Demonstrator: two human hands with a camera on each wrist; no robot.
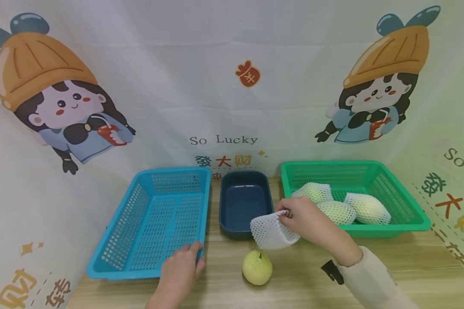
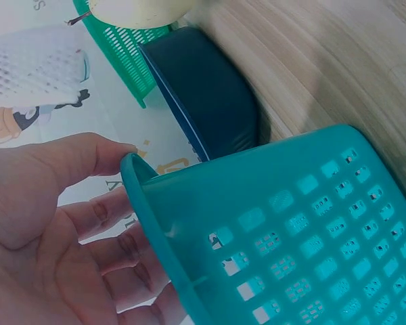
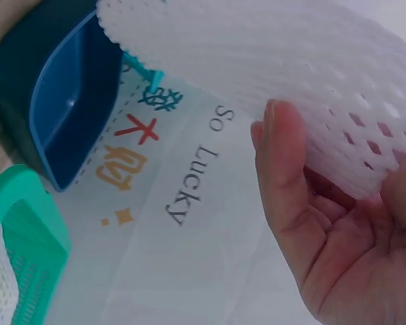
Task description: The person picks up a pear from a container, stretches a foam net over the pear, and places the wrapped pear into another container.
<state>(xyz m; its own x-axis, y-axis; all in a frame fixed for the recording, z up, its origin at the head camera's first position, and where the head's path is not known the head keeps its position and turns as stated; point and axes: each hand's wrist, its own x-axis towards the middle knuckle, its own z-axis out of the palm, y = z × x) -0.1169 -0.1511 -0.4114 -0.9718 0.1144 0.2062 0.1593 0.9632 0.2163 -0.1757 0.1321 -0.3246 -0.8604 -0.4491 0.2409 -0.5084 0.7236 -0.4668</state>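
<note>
My right hand (image 1: 307, 219) pinches a white foam net sleeve (image 1: 272, 229) by its upper edge, over the table's middle. The sleeve hangs limp and flattened; in the right wrist view the foam net (image 3: 223, 57) spreads above the fingers. A round yellow-green pear (image 1: 257, 268) with a short dark stem stands bare on the table, just below the sleeve. At the near right corner of a blue basket (image 1: 148, 274), my left hand (image 1: 181, 268) holds the rim. The left wrist view has the thumb (image 2: 98, 157) on the rim's corner and the other fingers behind it.
A dark blue bin (image 1: 245, 206) stands between the blue basket and a green basket (image 1: 371, 231) on the right. Inside the green basket lie several net-wrapped fruits (image 1: 336, 212). A printed cloth (image 1: 170, 86) hangs behind. A small black thing (image 1: 332, 272) lies beside the right sleeve.
</note>
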